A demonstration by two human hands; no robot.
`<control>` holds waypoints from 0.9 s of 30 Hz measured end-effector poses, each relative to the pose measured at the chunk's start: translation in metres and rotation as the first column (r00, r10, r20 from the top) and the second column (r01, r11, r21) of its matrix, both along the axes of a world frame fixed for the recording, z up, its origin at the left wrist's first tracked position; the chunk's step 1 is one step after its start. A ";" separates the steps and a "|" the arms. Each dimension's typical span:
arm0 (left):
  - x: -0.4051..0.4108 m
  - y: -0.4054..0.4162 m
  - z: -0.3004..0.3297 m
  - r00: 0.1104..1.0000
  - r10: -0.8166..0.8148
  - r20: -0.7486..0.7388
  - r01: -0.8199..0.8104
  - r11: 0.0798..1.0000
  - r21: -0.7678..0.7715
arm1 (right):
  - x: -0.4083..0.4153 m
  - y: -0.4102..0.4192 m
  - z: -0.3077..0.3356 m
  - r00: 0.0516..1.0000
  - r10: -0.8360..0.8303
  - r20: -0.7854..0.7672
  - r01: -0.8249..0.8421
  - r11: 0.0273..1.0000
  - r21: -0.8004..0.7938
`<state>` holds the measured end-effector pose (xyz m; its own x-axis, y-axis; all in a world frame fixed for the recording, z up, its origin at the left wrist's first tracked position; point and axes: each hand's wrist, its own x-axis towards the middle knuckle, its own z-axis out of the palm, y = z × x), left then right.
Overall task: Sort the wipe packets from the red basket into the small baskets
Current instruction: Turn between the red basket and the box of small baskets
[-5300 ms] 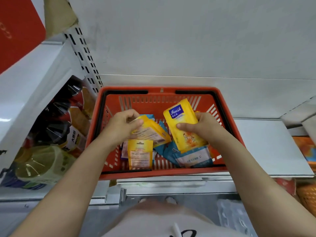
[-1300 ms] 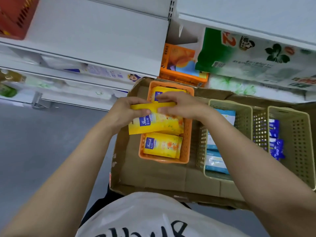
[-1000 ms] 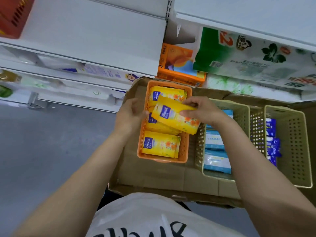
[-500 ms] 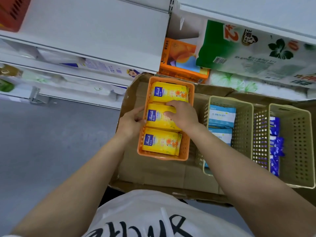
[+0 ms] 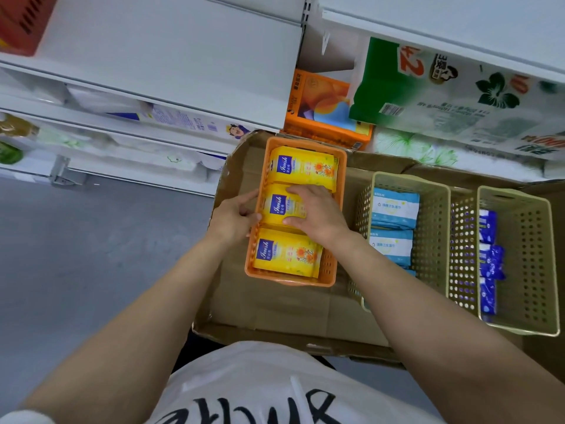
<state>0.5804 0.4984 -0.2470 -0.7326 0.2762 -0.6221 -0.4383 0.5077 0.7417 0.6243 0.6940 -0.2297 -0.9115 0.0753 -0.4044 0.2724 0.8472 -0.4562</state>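
Note:
An orange small basket [image 5: 331, 270] stands at the left end of a cardboard tray [image 5: 275, 307] and holds yellow wipe packets in three spots. My right hand [image 5: 318, 212] lies flat on the middle yellow packet [image 5: 278, 205], with straight fingers pressing it down. One yellow packet [image 5: 305, 169] lies beyond it and another [image 5: 284, 254] nearer to me. My left hand [image 5: 234, 218] touches the outside of the basket's left wall and holds nothing. A corner of the red basket [image 5: 18, 22] shows at the top left.
To the right stand two beige perforated baskets: one [image 5: 434, 215] with light blue packets [image 5: 394, 206], one [image 5: 529, 255] with dark blue packets [image 5: 489, 258]. White shelves with packaged goods rise behind the tray. Grey floor lies to the left.
I turned from the red basket to the tray with yellow packets. My right hand laid one into the middle of the orange basket and now presses it; my left hand moved to the basket's wall.

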 end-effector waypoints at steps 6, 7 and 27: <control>0.001 0.001 0.001 1.000 0.009 0.003 -0.009 1.000 -0.004 | -0.001 -0.002 0.000 1.000 0.023 -0.008 -0.023 0.999 0.040; 0.002 0.001 0.002 1.000 0.012 -0.004 -0.012 1.000 -0.011 | -0.001 -0.002 0.001 1.000 0.029 -0.004 -0.029 0.999 0.046; -0.036 -0.170 0.143 0.793 -0.352 -0.498 0.199 0.921 -0.334 | 0.001 -0.086 0.155 0.970 -0.049 -0.240 0.117 0.953 0.278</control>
